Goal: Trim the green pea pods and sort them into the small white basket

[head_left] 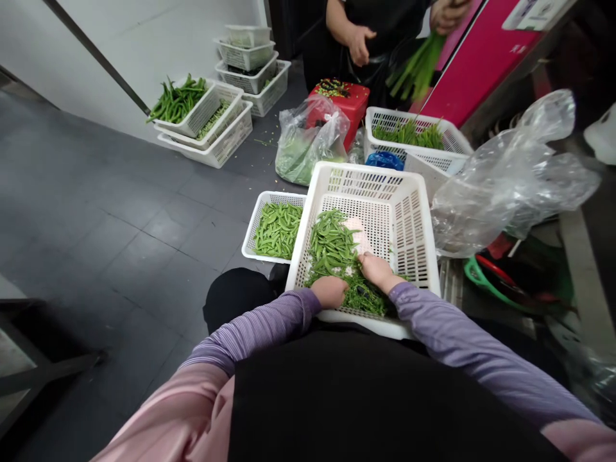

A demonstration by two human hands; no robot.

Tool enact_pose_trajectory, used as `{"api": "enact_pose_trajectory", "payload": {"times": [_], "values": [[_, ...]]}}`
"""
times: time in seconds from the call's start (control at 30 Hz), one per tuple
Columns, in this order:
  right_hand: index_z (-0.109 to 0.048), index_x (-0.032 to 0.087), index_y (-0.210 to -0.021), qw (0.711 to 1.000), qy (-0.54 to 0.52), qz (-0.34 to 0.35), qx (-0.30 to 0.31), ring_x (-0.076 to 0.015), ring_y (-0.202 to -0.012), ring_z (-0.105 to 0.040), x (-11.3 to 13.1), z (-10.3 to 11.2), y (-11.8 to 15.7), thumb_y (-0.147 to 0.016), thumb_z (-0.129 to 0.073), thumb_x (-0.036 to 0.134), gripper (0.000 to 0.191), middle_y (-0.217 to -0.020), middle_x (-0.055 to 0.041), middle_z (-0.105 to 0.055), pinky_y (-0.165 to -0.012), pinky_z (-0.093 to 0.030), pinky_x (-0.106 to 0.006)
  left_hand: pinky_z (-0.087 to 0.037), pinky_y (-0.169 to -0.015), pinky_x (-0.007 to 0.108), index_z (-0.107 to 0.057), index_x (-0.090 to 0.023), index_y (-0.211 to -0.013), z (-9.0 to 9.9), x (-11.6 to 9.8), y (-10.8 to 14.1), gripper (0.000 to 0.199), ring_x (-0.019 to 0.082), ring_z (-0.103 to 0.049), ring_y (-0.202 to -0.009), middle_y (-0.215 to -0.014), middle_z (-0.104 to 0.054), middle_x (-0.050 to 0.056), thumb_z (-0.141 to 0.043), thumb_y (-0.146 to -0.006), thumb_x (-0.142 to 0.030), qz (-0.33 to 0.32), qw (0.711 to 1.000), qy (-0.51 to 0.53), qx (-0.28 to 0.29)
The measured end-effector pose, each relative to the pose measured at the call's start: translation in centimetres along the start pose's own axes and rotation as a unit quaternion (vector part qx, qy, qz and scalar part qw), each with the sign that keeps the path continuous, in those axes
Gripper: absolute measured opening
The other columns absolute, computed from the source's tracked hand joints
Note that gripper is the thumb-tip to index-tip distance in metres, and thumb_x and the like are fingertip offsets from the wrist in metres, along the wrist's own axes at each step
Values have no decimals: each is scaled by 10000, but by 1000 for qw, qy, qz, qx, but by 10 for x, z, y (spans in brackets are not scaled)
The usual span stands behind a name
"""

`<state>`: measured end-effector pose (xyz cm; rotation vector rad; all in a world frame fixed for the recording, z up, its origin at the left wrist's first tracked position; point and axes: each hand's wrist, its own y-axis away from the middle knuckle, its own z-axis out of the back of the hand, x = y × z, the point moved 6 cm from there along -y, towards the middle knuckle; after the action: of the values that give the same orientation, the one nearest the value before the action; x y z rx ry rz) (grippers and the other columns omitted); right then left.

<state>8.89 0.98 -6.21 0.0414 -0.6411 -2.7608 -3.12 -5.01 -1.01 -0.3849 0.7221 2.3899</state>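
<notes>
A deep white plastic basket [416, 212] stands before me, with a pile of green pea pods [333, 240] on its left side and thin green trimmings [362, 296] at its near end. My left hand [330, 292] is curled low over the pods, its fingertips turned inward and mostly hidden. Just to its right, my right hand [376, 269] is pinched beside the trimmings; what lies between the fingers is too small to name. A smaller white basket [248, 239] full of pea pods [278, 230] sits on the floor to the left.
Across from me a person holds a bunch of long green stalks [418, 67] near a red stool [357, 106]. Plastic bags [308, 138] and a basket of greens [452, 151] stand beyond. Stacked baskets [219, 151] line the wall; a big clear bag [505, 186] is at right.
</notes>
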Motion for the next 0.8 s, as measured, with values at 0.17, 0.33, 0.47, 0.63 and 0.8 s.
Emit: {"api": "enact_pose_trajectory", "payload": {"times": [0.17,0.33,0.47,0.63,0.8], "values": [[-591,162,-930,998,27,55,2,-164,-823,-594,8,5,5,-845,-381,150,227,-958,-107,-577,-669,-417,-242,-464,-754,306,-639,-189,-965,-1,-1,2,309,196,-607,-825,-923,-658,82,-424,-743,-190,5,999,31,-6],[-604,173,-982,996,10,69,-61,-181,-810,-598,10,24,19,-836,-401,186,250,-959,-91,-590,-643,-427,-260,-454,-743,298,-634,-175,-896,7,9,4,257,188,-605,-800,-852,-659,73,-411,-778,-222,58,991,98,-63],[-595,236,-1031,976,-79,157,-127,-168,-850,-586,21,44,57,-849,-401,253,266,-978,-41,-609,-676,-430,-250,-451,-653,268,-596,-147,-856,13,16,2,301,149,-583,-660,-710,-622,47,-340,-844,-305,101,963,225,-111],[-599,248,-1038,963,-135,183,-146,-168,-830,-587,34,51,95,-854,-383,247,284,-955,-39,-621,-678,-437,-259,-389,-445,200,-577,-136,-840,1,4,3,253,71,-448,-426,-607,-533,-18,-365,-818,-272,74,920,383,-41],[-613,259,-1006,958,-169,169,-156,-186,-792,-589,38,55,102,-848,-388,286,276,-923,-51,-623,-656,-445,-291,-381,-419,182,-572,-142,-824,1,-1,14,162,52,-429,-415,-588,-507,-45,-454,-762,-233,64,897,431,-68]]}}
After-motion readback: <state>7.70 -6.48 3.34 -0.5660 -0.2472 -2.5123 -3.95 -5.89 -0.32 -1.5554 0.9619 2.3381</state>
